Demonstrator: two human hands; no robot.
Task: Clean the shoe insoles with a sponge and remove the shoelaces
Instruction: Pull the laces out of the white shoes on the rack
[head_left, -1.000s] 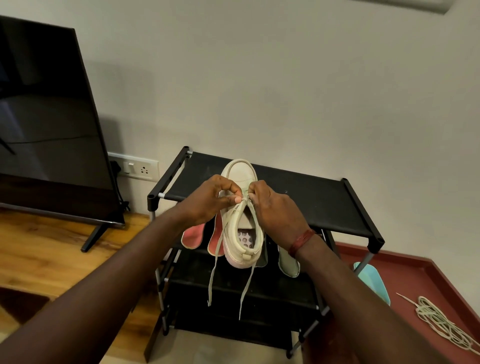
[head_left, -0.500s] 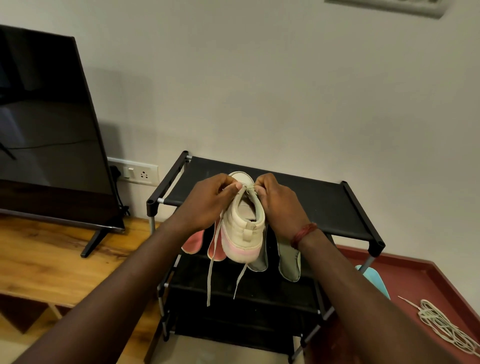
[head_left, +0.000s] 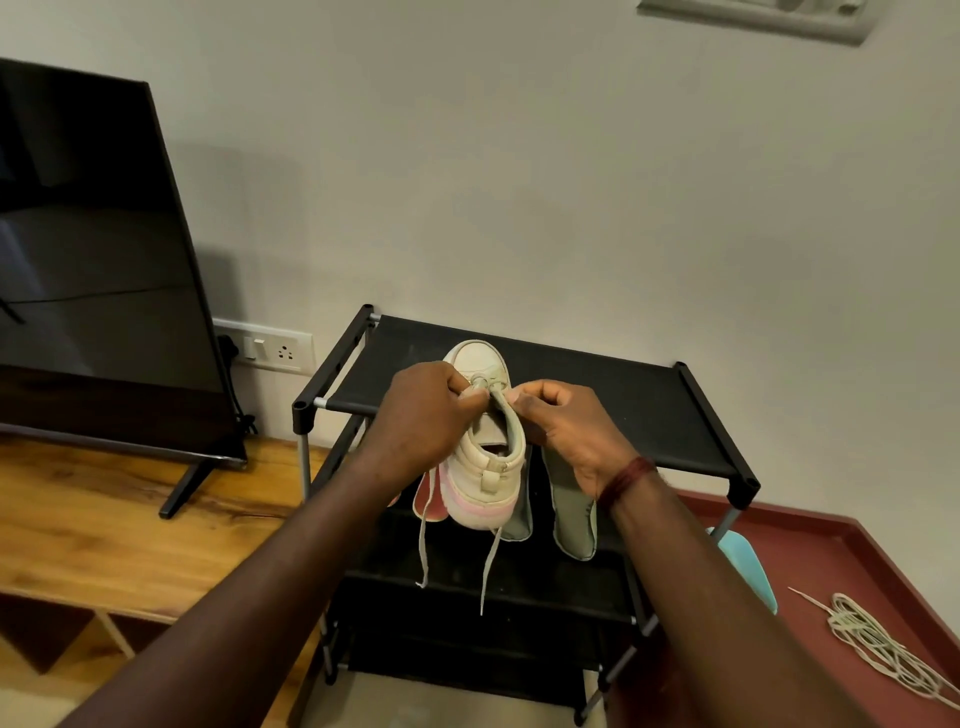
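Pinching the shoelace (head_left: 492, 400) near the sneaker's (head_left: 485, 452) 12 o'clock end, the left hand (head_left: 426, 410) and right hand (head_left: 566, 431) should pull it out gently, hole by hole.

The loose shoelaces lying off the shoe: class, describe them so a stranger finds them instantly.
Start at the black shoe rack, then look right to the dark red floor. There lies a tangled pale pile of shoelaces, beyond the light blue object; no shoe holds them.

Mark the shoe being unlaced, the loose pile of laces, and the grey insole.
shoe (head_left: 483, 462): head view, on its heel collar.
pile of laces (head_left: 872, 644): head view, middle of the tangle.
grey insole (head_left: 574, 519): head view, its lower half.
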